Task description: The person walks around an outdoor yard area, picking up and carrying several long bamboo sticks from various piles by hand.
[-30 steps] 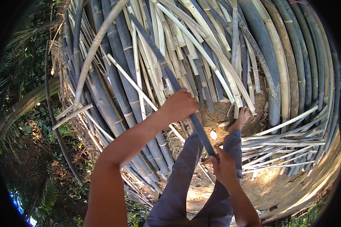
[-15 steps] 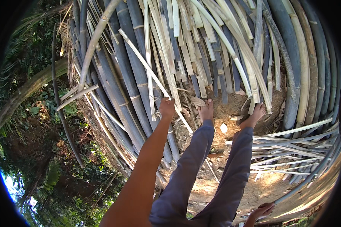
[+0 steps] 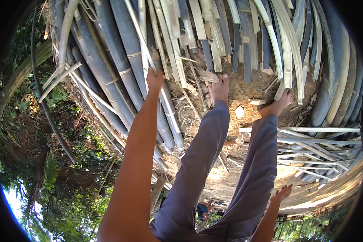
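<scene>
You stand barefoot on bare dirt ringed by stacked bamboo poles [image 3: 121, 76] and split strips. Since a moment ago your left hand [image 3: 154, 79] has slid up a pale bamboo strip [image 3: 143, 44] and now closes round it, arm outstretched. Your right hand [image 3: 283, 192] hangs open and empty by your leg. No containers show.

Bright daylight, dappled by shade; sunlit patches glare on the bare ground [image 3: 226, 177]. Fisheye bends the bamboo poles [image 3: 109, 60] toward a black rim; focus holds sharp.
</scene>
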Motion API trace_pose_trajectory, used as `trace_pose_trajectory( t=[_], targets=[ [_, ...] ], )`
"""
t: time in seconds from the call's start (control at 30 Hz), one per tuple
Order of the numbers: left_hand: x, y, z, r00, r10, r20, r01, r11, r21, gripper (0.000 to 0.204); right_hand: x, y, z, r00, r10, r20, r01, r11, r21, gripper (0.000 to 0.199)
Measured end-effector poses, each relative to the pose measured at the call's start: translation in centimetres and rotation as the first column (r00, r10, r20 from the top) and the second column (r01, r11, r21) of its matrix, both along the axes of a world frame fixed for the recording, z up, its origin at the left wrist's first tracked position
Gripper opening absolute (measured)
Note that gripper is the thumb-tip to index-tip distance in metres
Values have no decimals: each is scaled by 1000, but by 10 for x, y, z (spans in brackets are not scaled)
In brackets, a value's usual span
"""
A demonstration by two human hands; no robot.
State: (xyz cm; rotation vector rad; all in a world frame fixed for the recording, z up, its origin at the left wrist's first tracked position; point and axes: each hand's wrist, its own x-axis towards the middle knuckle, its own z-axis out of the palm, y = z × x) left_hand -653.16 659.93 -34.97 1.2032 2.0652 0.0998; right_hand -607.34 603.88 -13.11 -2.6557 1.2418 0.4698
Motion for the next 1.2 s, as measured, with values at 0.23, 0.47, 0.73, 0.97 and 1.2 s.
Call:
trace_pose_trajectory(
  t=[0.23,0.47,0.73,0.97,1.2],
  targets=[
    [116,23,172,681,512,524,-322,852,-413,31,5,198,41,717,693,73,-500,438,747,44],
    [206,29,240,472,544,693,-221,835,-505,38,-160,375,70,392,917,-78,72,54,996,52],
    [236,84,127,791,172,587,-32,970,-241,44,-140,371,34,676,733,-78,-230,310,922,29],
    [275,136,11,802,-526,-284,595,749,291,60,-29,351,-33,587,779,220,-621,259,739,33],
    [240,184,37,976,-217,0,216,974,71,24,11,438,-8,532,728,433,-700,92,708,62]
  ],
)
